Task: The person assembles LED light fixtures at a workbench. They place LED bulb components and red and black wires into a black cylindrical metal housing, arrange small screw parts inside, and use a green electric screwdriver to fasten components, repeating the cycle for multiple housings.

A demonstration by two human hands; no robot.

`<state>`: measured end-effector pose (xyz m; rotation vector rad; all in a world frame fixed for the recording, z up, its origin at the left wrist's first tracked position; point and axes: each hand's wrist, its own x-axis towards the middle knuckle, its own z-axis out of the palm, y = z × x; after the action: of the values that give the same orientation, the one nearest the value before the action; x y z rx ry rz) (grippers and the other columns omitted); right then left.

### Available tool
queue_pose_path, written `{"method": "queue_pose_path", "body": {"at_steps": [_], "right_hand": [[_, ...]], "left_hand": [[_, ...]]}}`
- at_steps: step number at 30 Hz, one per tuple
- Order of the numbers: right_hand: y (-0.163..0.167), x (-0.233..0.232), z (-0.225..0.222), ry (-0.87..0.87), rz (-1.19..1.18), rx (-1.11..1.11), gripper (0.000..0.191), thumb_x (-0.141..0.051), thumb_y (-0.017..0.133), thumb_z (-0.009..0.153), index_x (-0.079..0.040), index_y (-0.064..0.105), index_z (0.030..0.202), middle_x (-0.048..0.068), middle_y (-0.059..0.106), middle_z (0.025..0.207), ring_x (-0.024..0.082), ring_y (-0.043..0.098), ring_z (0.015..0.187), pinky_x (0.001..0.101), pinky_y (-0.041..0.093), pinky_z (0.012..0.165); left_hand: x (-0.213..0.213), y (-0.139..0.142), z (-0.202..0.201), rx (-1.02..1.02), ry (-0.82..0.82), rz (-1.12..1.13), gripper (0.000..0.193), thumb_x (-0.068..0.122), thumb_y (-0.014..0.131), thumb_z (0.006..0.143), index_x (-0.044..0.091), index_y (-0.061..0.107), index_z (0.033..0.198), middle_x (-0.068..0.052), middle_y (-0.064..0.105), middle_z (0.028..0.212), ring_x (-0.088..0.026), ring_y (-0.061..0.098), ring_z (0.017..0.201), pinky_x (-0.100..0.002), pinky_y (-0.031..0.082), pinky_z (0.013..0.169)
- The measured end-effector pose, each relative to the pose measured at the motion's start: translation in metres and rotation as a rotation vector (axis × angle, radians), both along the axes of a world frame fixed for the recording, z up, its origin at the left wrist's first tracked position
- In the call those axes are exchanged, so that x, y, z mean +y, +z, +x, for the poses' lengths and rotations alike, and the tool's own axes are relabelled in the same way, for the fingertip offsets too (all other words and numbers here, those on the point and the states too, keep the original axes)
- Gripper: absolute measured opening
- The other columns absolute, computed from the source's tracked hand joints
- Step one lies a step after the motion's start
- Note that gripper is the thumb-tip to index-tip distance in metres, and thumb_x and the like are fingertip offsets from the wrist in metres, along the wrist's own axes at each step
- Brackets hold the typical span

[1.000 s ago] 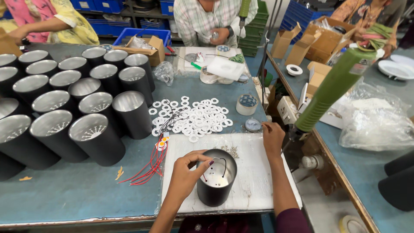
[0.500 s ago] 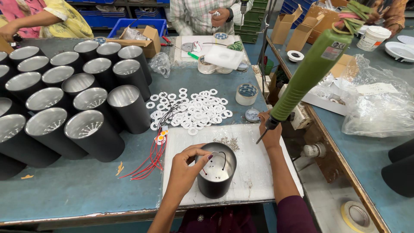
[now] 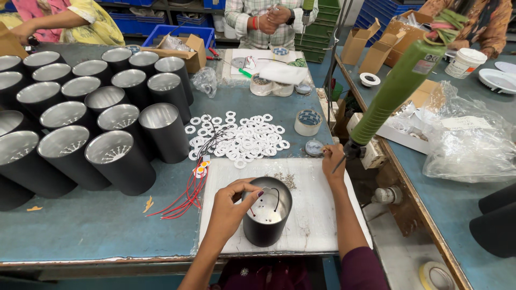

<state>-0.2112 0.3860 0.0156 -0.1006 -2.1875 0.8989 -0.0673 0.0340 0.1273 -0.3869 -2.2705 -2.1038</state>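
While rows of black cans [image 3: 80,134] crowd the bench's [image 3: 80,225] left edge and red wires [image 3: 185,196] trail beside the white mat [image 3: 317,215], the left hand [image 3: 231,207] rests at the rim of one upright black can [image 3: 266,217] near the front edge, fingers [image 3: 252,188] pinched on something too small to tell. This can stands open-topped, pale inside, its long axis vertical, nearer the left hand. The right hand [image 3: 333,158], farther right by loose screws [image 3: 285,180], holds the tip of a hanging green screwdriver [image 3: 395,88].

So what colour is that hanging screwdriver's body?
Green, in the head view: the screwdriver hangs by the right hand.
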Motion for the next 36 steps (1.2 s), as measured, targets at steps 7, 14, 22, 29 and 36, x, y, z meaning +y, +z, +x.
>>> {"method": "queue_pose_path", "body": {"at_steps": [7,14,22,29,36], "right_hand": [[0.003,0.007,0.0,-0.045,-0.118,0.046,0.008,0.003,0.066,0.094,0.001,0.073,0.096,0.011,0.058,0.094,0.022,0.06,0.075,0.0348,0.049,0.071],[0.0,0.007,0.004,-0.036,-0.139,0.07,0.005,0.001,0.067,0.094,0.002,0.072,0.097,0.011,0.06,0.095,0.022,0.063,0.072,0.0334,0.051,0.069],[-0.006,0.006,0.011,-0.067,-0.139,-0.002,0.007,0.001,0.068,0.091,0.003,0.073,0.095,0.013,0.063,0.092,0.023,0.065,0.071,0.0349,0.052,0.07],[-0.003,-0.002,0.014,-0.035,-0.201,-0.047,0.009,-0.001,0.068,0.09,0.003,0.074,0.094,0.013,0.066,0.09,0.021,0.065,0.072,0.033,0.051,0.069],[-0.005,-0.005,0.012,0.085,-0.41,-0.118,0.013,-0.006,0.067,0.096,0.004,0.074,0.099,0.006,0.067,0.082,0.014,0.058,0.073,0.0277,0.047,0.069]], "left_hand": [[0.005,0.002,0.0,-0.017,-0.021,0.035,0.022,0.02,0.076,0.085,0.001,0.081,0.094,-0.011,0.076,0.122,-0.007,0.059,0.081,-0.024,0.049,0.075],[0.006,-0.001,-0.002,-0.024,-0.04,0.055,0.022,0.02,0.076,0.086,0.0,0.081,0.094,-0.013,0.074,0.127,-0.008,0.062,0.084,-0.024,0.05,0.077],[0.002,-0.002,-0.001,-0.007,-0.03,0.046,0.022,0.021,0.077,0.085,0.001,0.081,0.095,-0.012,0.074,0.123,-0.008,0.06,0.083,-0.024,0.049,0.076],[0.0,0.0,0.002,0.009,0.008,-0.032,0.021,0.021,0.077,0.085,0.003,0.081,0.094,-0.007,0.076,0.116,-0.006,0.05,0.075,-0.023,0.045,0.069],[0.002,0.008,0.006,0.113,0.051,-0.064,0.021,0.019,0.076,0.086,0.002,0.081,0.097,-0.014,0.077,0.114,-0.017,0.07,0.097,-0.029,0.052,0.087]]}}
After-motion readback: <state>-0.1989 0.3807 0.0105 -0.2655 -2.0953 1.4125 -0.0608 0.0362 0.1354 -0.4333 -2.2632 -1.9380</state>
